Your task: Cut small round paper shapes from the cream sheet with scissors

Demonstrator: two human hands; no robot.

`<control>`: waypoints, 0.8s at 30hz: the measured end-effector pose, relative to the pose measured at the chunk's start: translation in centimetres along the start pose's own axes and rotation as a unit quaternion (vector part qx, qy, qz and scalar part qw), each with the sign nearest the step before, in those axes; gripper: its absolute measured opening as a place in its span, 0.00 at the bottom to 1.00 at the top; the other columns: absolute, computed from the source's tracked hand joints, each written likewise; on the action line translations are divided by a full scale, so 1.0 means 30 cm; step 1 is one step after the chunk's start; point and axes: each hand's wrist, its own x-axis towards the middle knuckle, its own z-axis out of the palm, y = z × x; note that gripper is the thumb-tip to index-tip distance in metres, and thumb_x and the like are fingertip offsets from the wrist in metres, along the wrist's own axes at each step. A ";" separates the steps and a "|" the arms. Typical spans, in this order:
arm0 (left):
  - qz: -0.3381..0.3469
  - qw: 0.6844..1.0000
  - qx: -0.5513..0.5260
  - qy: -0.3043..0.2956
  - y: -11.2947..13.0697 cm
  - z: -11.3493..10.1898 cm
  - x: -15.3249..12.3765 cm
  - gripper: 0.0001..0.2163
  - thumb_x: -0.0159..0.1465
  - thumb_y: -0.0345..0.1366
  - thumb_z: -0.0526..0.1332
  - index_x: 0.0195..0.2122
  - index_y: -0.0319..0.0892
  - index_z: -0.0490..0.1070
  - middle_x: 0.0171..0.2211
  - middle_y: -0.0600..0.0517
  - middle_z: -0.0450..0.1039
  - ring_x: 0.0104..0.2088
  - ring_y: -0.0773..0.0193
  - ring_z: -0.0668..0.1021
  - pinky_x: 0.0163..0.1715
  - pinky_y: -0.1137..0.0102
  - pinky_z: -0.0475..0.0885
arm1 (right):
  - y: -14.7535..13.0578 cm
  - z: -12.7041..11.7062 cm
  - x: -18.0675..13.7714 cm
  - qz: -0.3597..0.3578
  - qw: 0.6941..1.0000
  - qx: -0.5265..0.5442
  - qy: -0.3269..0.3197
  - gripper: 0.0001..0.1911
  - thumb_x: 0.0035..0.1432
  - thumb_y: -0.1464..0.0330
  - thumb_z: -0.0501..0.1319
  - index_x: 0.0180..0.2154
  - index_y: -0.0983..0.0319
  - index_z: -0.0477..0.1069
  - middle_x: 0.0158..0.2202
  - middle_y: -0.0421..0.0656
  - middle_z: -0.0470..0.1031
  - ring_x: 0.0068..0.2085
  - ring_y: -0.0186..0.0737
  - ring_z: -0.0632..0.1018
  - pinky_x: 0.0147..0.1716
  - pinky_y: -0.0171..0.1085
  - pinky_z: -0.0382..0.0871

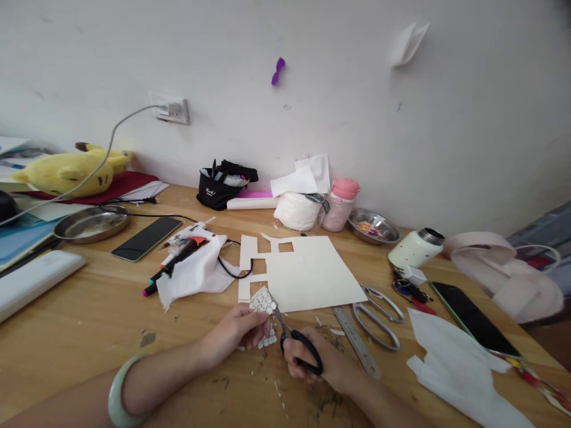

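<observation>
Between the thumb and fingers of my left hand (243, 330) is a small piece of white paper (263, 301) with a pattern of drawn circles. Black-handled scissors (307, 351) are gripped in my right hand (314, 356), and their blades reach up to the right edge of that paper. A second bit of circle-patterned paper (268, 339) shows just below my left fingers; whether it is joined to the held piece I cannot tell. Just beyond both hands lies a cream sheet of card (316, 273) with rectangular notches along its left side.
Grey-handled scissors (379, 315) and a metal ruler (357, 345) lie right of the card. Left are crumpled white paper (196, 273), markers (169, 267) and a phone (146, 239). A pencil pouch (218, 190), pink bottle (341, 205) and steel bowl (373, 226) stand by the wall.
</observation>
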 end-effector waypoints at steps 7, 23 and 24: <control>-0.009 0.999 0.014 -0.047 0.010 0.008 -0.004 0.20 0.55 0.51 0.54 0.24 0.36 0.70 0.13 0.57 0.63 0.15 0.72 0.62 0.18 0.75 0.53 | 0.040 -0.013 0.008 -0.018 1.000 -0.001 -0.012 0.23 0.44 0.50 0.56 0.20 0.63 0.57 0.14 0.35 0.60 0.13 0.22 0.56 0.10 0.27 0.44; -0.002 0.995 0.048 -0.086 -0.006 0.001 0.003 0.22 0.57 0.53 0.52 0.26 0.37 0.72 0.14 0.56 0.63 0.17 0.71 0.63 0.19 0.75 0.56 | 0.038 -0.010 0.008 -0.044 0.998 -0.026 -0.021 0.26 0.44 0.46 0.54 0.19 0.63 0.57 0.13 0.35 0.58 0.13 0.23 0.56 0.11 0.27 0.46; -0.003 0.995 0.047 -0.086 -0.007 0.001 0.003 0.22 0.57 0.53 0.52 0.26 0.37 0.72 0.14 0.56 0.63 0.17 0.71 0.63 0.19 0.75 0.56 | 0.038 -0.009 0.008 -0.045 0.998 -0.030 -0.019 0.26 0.44 0.46 0.54 0.19 0.63 0.57 0.14 0.35 0.58 0.13 0.23 0.56 0.11 0.27 0.46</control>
